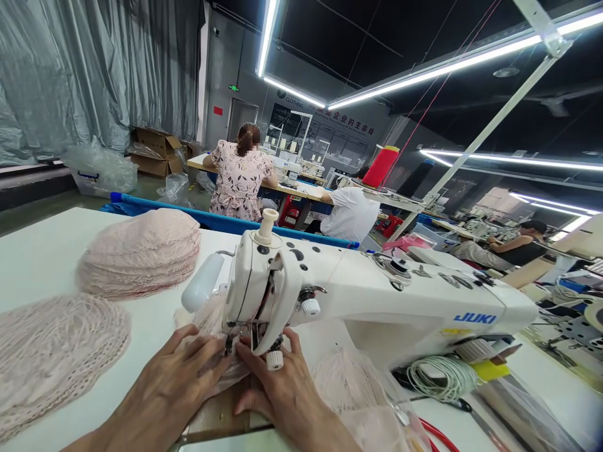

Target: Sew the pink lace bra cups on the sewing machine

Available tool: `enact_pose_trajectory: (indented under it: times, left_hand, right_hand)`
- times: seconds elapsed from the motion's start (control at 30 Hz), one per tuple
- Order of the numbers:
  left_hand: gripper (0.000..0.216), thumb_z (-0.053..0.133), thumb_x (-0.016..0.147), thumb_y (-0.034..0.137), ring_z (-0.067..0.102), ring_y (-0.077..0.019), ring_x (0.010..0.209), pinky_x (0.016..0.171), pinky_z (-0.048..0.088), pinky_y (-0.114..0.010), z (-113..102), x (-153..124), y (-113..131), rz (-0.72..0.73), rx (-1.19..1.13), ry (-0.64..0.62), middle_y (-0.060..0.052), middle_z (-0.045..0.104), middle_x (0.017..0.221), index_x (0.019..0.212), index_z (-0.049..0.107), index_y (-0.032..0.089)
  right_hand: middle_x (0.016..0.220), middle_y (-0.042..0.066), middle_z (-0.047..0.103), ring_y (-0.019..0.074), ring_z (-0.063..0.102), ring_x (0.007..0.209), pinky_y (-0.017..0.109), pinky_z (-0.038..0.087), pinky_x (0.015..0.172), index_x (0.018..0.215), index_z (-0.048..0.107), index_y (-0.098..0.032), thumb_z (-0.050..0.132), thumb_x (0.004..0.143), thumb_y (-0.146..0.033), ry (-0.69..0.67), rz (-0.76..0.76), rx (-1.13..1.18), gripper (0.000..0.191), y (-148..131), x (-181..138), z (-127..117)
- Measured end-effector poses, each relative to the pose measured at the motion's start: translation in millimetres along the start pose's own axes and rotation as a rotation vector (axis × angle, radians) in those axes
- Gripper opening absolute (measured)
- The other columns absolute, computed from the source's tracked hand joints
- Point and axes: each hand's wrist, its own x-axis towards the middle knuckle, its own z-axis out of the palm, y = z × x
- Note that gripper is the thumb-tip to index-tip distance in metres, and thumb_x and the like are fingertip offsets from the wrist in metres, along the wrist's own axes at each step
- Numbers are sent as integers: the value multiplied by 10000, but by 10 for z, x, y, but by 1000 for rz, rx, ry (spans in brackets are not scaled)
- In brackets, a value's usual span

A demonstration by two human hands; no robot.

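Note:
A white JUKI sewing machine [282, 282] stands in front of me. Pale pink lace fabric [211, 314] lies under its needle area and partly behind the head. My left hand [179, 376] rests on this fabric left of the presser foot [229, 344], fingers stretched and lying flat. Just right of the foot is my right hand [287, 383], its fingers extended beneath the machine head and its thumb apart. The machine head hides some fingertips of the right hand. More pale pink lace [348, 376] spreads on the table right of that hand.
Two stacks of pink lace pieces, one behind [141, 251] and one nearer [56, 358], lie at left. A coiled pale cord [440, 376] sits under the machine arm. A red thread cone [380, 166] stands beyond. Other people [242, 176] sit at tables ahead.

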Motion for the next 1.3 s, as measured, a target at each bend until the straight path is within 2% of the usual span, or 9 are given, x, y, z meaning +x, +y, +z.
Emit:
enact_pose_trajectory:
  times: [0.13, 0.27, 0.37, 0.47, 0.6, 0.8, 0.93, 1.13, 1.3]
  left_hand:
    - [203, 484, 957, 256, 569, -161, 985, 1042, 288, -336, 20, -36, 20, 51, 13, 96, 17, 669, 940, 1040, 669, 275]
    - [296, 453, 901, 78, 572, -197, 1025, 1074, 312, -371, 48, -170, 99, 108, 87, 72, -48, 699, 984, 994, 701, 209]
    - [347, 419, 871, 27, 592, -231, 958, 1052, 349, -417, 40, -236, 168, 99, 153, 41, -85, 695, 968, 956, 716, 186]
    - [382, 392, 865, 4, 589, -223, 855, 1012, 370, -402, -4, -202, 211, 68, 153, 95, -67, 686, 860, 874, 721, 198]
    - [449, 351, 869, -16, 559, -225, 789, 954, 371, -377, -78, -102, 242, 54, 130, 131, -64, 695, 783, 782, 734, 203]
    - [545, 269, 928, 8, 550, -233, 855, 923, 363, -384, -103, -109, 247, 48, 133, 134, -85, 723, 817, 764, 755, 192]
    - [492, 301, 934, 37, 540, -249, 883, 925, 360, -417, -21, -173, 226, 78, 162, 120, -100, 721, 847, 810, 757, 174]
    - [502, 288, 947, 37, 527, -246, 889, 943, 346, -408, -3, -189, 239, 68, 141, 136, -101, 713, 846, 807, 756, 156]
    - [436, 329, 911, 20, 540, -243, 896, 994, 324, -426, 22, -211, 206, 63, 158, 110, -96, 698, 890, 863, 743, 149]
  right_hand:
    - [1064, 89, 720, 235, 646, 1000, 466, 318, 1011, 1172, 567, -209, 577, 914, -551, -51, -7, 39, 429, -34, -13, -66]
    - [917, 30, 730, 178, 650, 877, 420, 324, 976, 971, 626, -212, 597, 931, -483, -69, -14, 89, 275, -52, -27, -131]
    - [865, 29, 718, 162, 634, 807, 413, 337, 925, 839, 624, -192, 556, 957, -471, -32, 10, 101, 310, -40, -24, -181]
    - [857, 36, 710, 161, 618, 772, 410, 341, 878, 793, 616, -183, 536, 964, -473, 2, 33, 81, 346, -32, -12, -212]
    - [847, 38, 705, 178, 625, 822, 417, 333, 908, 857, 609, -176, 560, 941, -512, 1, 18, 79, 350, -53, 0, -189]
    - [862, 38, 720, 184, 632, 807, 413, 319, 898, 944, 603, -176, 501, 967, -524, 13, -42, 103, 363, -105, 7, -148]
    - [864, 43, 712, 178, 625, 783, 407, 305, 895, 980, 606, -160, 399, 974, -584, 50, -98, 99, 472, -139, 22, -122]
    - [883, 40, 702, 169, 611, 785, 387, 312, 881, 976, 614, -156, 444, 961, -582, -4, -100, 59, 459, -152, 16, -111]
    - [926, 59, 713, 179, 619, 811, 399, 313, 908, 1012, 617, -162, 385, 984, -584, 2, -111, 50, 482, -144, -2, -93]
